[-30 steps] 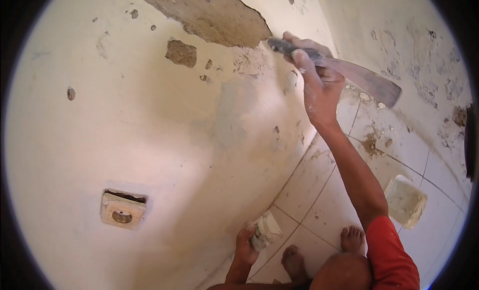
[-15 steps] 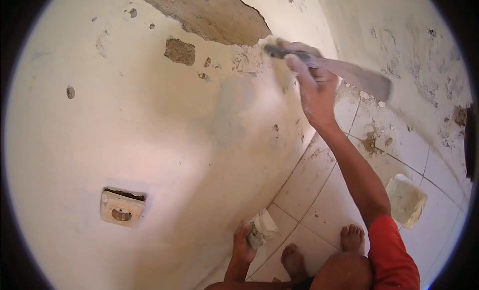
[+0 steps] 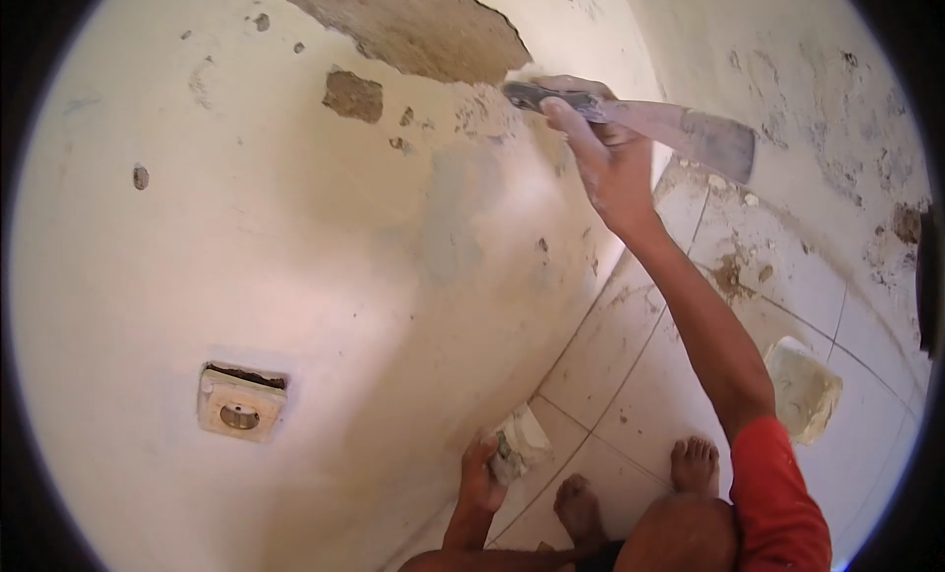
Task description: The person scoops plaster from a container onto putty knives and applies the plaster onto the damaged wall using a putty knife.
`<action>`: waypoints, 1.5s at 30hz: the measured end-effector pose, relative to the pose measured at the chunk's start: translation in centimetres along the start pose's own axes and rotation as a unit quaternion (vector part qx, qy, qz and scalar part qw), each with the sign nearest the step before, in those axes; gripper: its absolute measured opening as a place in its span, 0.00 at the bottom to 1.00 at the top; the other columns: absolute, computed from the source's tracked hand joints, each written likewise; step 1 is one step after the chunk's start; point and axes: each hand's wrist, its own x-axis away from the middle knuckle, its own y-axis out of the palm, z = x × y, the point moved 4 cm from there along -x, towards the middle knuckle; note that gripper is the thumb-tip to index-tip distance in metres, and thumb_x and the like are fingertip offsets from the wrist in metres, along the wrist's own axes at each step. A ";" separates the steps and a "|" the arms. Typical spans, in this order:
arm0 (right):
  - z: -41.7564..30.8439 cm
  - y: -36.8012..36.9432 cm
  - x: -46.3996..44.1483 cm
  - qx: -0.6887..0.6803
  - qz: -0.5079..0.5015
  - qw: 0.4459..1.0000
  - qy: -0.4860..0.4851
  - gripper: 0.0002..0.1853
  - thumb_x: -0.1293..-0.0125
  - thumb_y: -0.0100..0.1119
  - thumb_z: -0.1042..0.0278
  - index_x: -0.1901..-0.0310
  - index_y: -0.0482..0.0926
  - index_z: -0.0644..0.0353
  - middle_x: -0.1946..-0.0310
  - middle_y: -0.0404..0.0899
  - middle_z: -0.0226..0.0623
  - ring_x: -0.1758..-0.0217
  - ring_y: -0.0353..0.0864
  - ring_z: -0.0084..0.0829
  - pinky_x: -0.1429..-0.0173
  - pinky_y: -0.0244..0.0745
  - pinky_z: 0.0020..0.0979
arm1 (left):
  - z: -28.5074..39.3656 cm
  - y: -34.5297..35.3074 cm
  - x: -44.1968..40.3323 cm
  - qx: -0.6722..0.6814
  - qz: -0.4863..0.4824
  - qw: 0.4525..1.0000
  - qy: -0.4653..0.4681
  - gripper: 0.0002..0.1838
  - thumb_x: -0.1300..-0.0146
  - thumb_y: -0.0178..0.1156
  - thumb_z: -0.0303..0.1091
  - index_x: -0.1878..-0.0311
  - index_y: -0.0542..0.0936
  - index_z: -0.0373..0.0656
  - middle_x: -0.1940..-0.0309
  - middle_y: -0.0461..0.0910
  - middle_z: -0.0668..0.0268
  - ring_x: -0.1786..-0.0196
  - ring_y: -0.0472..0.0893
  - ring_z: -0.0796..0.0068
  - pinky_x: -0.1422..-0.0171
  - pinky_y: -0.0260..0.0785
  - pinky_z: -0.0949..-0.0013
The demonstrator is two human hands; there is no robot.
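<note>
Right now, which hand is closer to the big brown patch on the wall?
Right. The right hand, holding a scraper, is just beside one end of the big brown patch; the left hand is much farther away, low in the view.

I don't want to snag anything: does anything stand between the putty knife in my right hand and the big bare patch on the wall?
Nothing clearly visible does. The putty knife has its handle toward the bare patch, near its lower right end; the blade points away. A pale spot by the handle is too unclear to identify.
</note>
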 end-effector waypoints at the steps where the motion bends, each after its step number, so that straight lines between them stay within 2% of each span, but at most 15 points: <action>1: -0.6 -0.1 -0.5 -0.042 0.027 0.999 -0.001 0.12 0.28 0.60 0.69 0.48 0.80 0.67 0.63 0.83 0.34 0.63 0.76 0.18 0.56 0.72 0.21 | 0.2 0.4 -0.2 -0.002 0.000 1.000 0.001 0.17 0.34 0.57 0.33 0.44 0.73 0.39 0.49 0.78 0.62 0.45 0.80 0.67 0.37 0.72 0.60; 4: -0.2 -0.4 -0.5 0.018 0.002 0.997 -0.071 0.11 0.27 0.59 0.70 0.49 0.81 0.67 0.60 0.84 0.35 0.60 0.81 0.20 0.52 0.75 0.21 | -0.3 0.0 0.0 0.003 -0.008 1.000 0.000 0.17 0.34 0.58 0.33 0.44 0.73 0.38 0.50 0.78 0.62 0.45 0.80 0.67 0.37 0.72 0.60; 6: 0.6 -0.4 -0.4 -0.030 -0.027 0.999 0.026 0.11 0.25 0.56 0.70 0.47 0.80 0.66 0.50 0.85 0.41 0.49 0.85 0.26 0.48 0.78 0.27 | 0.2 0.0 -0.3 0.007 -0.021 1.000 0.014 0.17 0.34 0.58 0.33 0.44 0.73 0.38 0.50 0.78 0.62 0.45 0.80 0.67 0.37 0.72 0.60; 8: 0.0 -0.4 -0.7 -0.089 0.033 0.995 -0.025 0.12 0.26 0.56 0.69 0.47 0.80 0.65 0.54 0.86 0.38 0.51 0.86 0.26 0.51 0.77 0.26 | 0.4 0.6 0.3 -0.001 -0.019 1.000 0.009 0.19 0.35 0.60 0.37 0.45 0.75 0.38 0.49 0.80 0.62 0.43 0.80 0.66 0.35 0.71 0.59; 11: 0.4 -0.4 -0.7 -0.028 -0.005 0.999 0.046 0.13 0.27 0.61 0.66 0.51 0.81 0.68 0.63 0.85 0.34 0.59 0.82 0.19 0.53 0.76 0.23 | 0.4 0.4 0.3 -0.017 0.021 1.000 0.014 0.18 0.36 0.60 0.36 0.46 0.75 0.39 0.49 0.80 0.62 0.44 0.80 0.66 0.35 0.72 0.59; 23: 0.2 -0.3 -1.3 -0.086 0.001 0.996 -0.033 0.14 0.27 0.58 0.68 0.45 0.79 0.67 0.63 0.83 0.30 0.62 0.77 0.18 0.56 0.73 0.23 | 0.2 0.2 0.0 -0.007 -0.013 1.000 0.016 0.19 0.35 0.62 0.37 0.44 0.74 0.38 0.49 0.79 0.62 0.45 0.80 0.66 0.36 0.72 0.59; 26: 2.3 -0.4 -1.2 0.033 -0.041 0.999 0.005 0.13 0.26 0.58 0.68 0.48 0.80 0.69 0.63 0.83 0.34 0.62 0.79 0.20 0.55 0.74 0.24 | 0.2 0.4 0.1 -0.001 -0.008 1.000 0.016 0.19 0.35 0.62 0.36 0.44 0.74 0.39 0.49 0.79 0.62 0.45 0.81 0.66 0.36 0.73 0.60; 27: 0.8 -0.5 -1.8 -0.027 -0.028 0.998 -0.055 0.12 0.25 0.55 0.70 0.49 0.81 0.70 0.57 0.86 0.40 0.57 0.86 0.28 0.52 0.82 0.29 | 0.4 0.5 -0.3 -0.001 -0.009 1.000 0.021 0.19 0.35 0.62 0.36 0.44 0.74 0.39 0.49 0.79 0.62 0.45 0.81 0.66 0.36 0.73 0.60; 30: 2.3 0.4 -0.8 -0.098 -0.012 0.994 0.050 0.12 0.26 0.56 0.69 0.51 0.82 0.70 0.58 0.86 0.39 0.60 0.85 0.27 0.55 0.83 0.28 | 0.0 0.4 0.5 0.002 -0.004 1.000 0.008 0.20 0.35 0.62 0.36 0.43 0.74 0.39 0.49 0.80 0.62 0.45 0.81 0.66 0.37 0.73 0.59; 31: 2.3 0.0 -1.3 -0.033 -0.015 0.998 0.058 0.13 0.25 0.57 0.65 0.54 0.83 0.68 0.68 0.82 0.31 0.65 0.79 0.18 0.62 0.74 0.22 | 0.1 0.3 0.5 -0.004 -0.001 1.000 0.008 0.20 0.35 0.62 0.36 0.43 0.74 0.39 0.49 0.80 0.62 0.45 0.81 0.66 0.37 0.73 0.59; 36: 1.1 -0.2 -0.8 0.020 -0.019 0.993 0.117 0.13 0.25 0.57 0.63 0.53 0.83 0.64 0.74 0.79 0.26 0.74 0.73 0.15 0.66 0.70 0.19 | 0.2 0.5 0.3 -0.005 -0.008 1.000 0.004 0.19 0.34 0.62 0.37 0.44 0.74 0.39 0.50 0.80 0.62 0.44 0.81 0.66 0.37 0.74 0.59; 38: -0.3 -1.0 -1.6 -0.002 0.036 0.997 0.070 0.13 0.26 0.58 0.63 0.55 0.84 0.64 0.76 0.76 0.24 0.76 0.67 0.14 0.70 0.66 0.21 | 0.5 1.2 0.3 -0.009 0.004 1.000 0.020 0.17 0.34 0.62 0.36 0.45 0.75 0.40 0.51 0.80 0.63 0.45 0.81 0.67 0.38 0.74 0.60; 40: 0.0 -0.4 -2.1 -0.003 0.037 0.994 -0.106 0.14 0.26 0.59 0.61 0.56 0.84 0.65 0.79 0.70 0.22 0.77 0.60 0.13 0.73 0.60 0.23 | 0.0 0.6 -0.2 0.004 -0.009 1.000 0.012 0.17 0.34 0.62 0.36 0.46 0.75 0.40 0.52 0.81 0.63 0.46 0.81 0.67 0.38 0.74 0.60; 42: 0.7 -0.9 -1.7 0.066 -0.008 0.995 0.068 0.14 0.27 0.59 0.60 0.58 0.85 0.65 0.80 0.71 0.23 0.77 0.60 0.14 0.74 0.58 0.24 | 0.1 0.5 -0.3 0.014 -0.024 1.000 0.010 0.16 0.33 0.62 0.36 0.47 0.75 0.40 0.52 0.81 0.63 0.46 0.81 0.68 0.38 0.74 0.60; 45: 2.1 -0.5 -1.9 0.086 0.011 0.994 0.073 0.15 0.27 0.60 0.61 0.58 0.86 0.66 0.80 0.74 0.25 0.77 0.62 0.15 0.73 0.61 0.25 | 0.2 0.8 0.1 0.000 -0.024 0.999 0.023 0.15 0.33 0.62 0.36 0.48 0.75 0.41 0.52 0.81 0.64 0.47 0.82 0.69 0.38 0.74 0.60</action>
